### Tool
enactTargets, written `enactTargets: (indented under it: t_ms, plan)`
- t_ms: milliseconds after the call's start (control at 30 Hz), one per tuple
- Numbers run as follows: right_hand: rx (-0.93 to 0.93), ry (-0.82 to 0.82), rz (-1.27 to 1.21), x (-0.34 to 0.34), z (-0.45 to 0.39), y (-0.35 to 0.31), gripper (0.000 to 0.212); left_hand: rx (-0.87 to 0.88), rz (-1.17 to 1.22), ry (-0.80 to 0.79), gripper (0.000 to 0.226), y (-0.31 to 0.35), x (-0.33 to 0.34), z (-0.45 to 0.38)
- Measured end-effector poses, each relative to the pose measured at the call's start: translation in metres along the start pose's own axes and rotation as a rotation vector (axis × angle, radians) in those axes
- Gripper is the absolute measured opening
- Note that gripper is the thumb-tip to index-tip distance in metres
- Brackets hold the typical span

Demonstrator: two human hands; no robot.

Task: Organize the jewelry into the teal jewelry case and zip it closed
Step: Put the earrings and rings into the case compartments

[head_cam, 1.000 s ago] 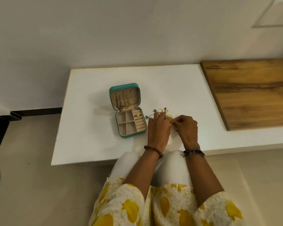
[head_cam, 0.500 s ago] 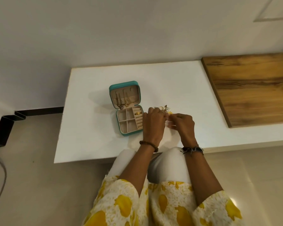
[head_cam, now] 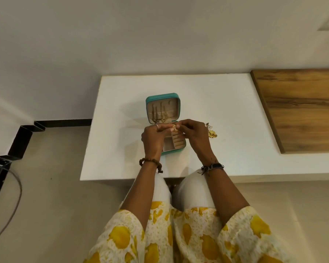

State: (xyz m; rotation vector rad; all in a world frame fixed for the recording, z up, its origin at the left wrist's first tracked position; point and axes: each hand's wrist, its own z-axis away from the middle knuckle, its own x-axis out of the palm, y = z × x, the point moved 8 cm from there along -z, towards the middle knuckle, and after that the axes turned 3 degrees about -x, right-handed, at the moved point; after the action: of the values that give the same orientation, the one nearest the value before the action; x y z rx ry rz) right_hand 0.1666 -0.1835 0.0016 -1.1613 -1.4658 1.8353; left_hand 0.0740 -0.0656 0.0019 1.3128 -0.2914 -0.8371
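Observation:
The teal jewelry case (head_cam: 160, 96) lies open on the white table (head_cam: 226, 103), its lid standing up with gold pieces hung on the beige lining. My left hand (head_cam: 153, 137) and my right hand (head_cam: 195, 132) meet over the case's tray, both pinching a small gold piece (head_cam: 174, 127) between their fingertips. My left hand covers the tray's left compartments; the ring rolls (head_cam: 177, 142) at its right side show. More gold jewelry (head_cam: 211, 132) lies on the table just right of my right hand.
A wooden board (head_cam: 300, 109) covers the table's right part. A wall stands close behind the table. Black metal brackets (head_cam: 25, 135) and a cable (head_cam: 11, 209) lie on the floor at left. My knees press against the table's front edge.
Both hands moved left from the jewelry pile to above the open case, carrying a small gold piece. The rest of the pile now shows, uncovered, right of my right hand.

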Motion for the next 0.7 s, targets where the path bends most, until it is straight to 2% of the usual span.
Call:
enactTargets:
  t_ms: [167, 300, 700]
  plan:
    - [-0.034, -0.022, 0.074, 0.005, -0.003, 0.002, 0.011, 0.082, -0.204, -0.018, 0.012, 0.001, 0.001, -0.014]
    - [-0.088, -0.061, 0.158, 0.005, -0.005, 0.002, 0.012, 0.132, -0.277, -0.065, 0.014, 0.005, 0.008, -0.014]
    - [-0.091, -0.048, 0.323, -0.001, -0.006, 0.009, 0.014, 0.173, -0.353, -0.097, 0.014, 0.004, 0.018, -0.015]
